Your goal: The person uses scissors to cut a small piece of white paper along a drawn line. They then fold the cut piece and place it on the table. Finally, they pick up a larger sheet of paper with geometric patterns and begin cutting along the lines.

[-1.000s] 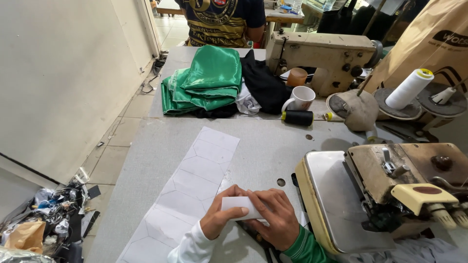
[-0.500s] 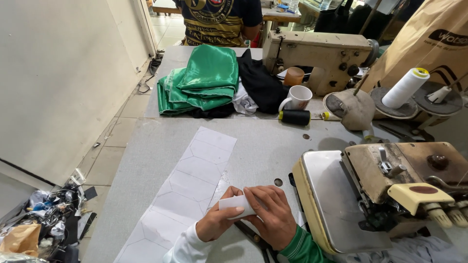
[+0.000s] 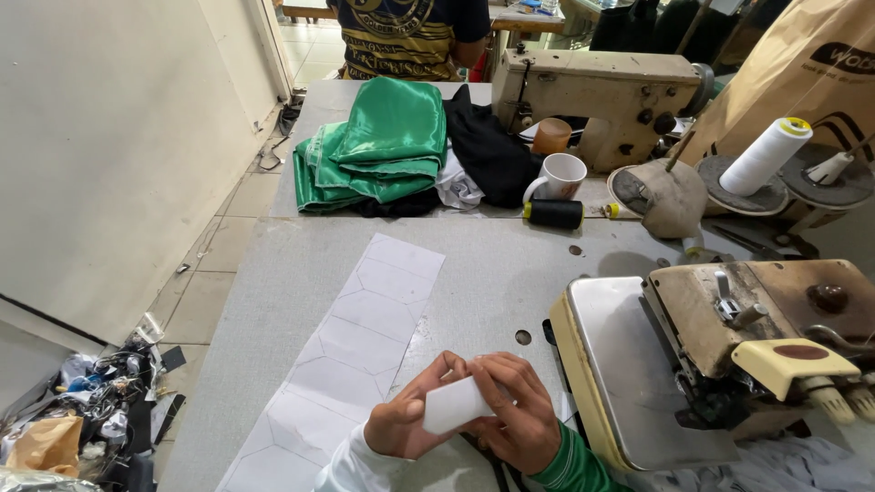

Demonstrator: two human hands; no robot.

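Both hands met low over the grey counter [image 3: 510,264], the left hand [image 3: 406,424] and the right hand [image 3: 519,424] sharing a small white piece of fabric [image 3: 456,404]; the fingers of each were curled round it, left fingers [image 3: 437,374] pinching its near-left end, right fingers [image 3: 497,374] folded over its top and far end, so the piece sat clamped between them and lifted off the counter. Just left of the fingers lay a long white strip marked with hexagon outlines [image 3: 365,351], running away from them on a slant. Just right of the fingers stood the yellow-edged sewing machine [image 3: 711,364]. Well beyond the fingers were a black thread spool [image 3: 554,213], a white mug [image 3: 558,176], and folded green satin [image 3: 383,146] (another person sat behind that pile). As a judgement: the piece was small and slippery-looking, so a loosened pinch could have let it drop or skew between the hands. A forearm drifting left might have dragged the marked strip out of line, and a sleeve swinging right could have caught on the machine's edge.
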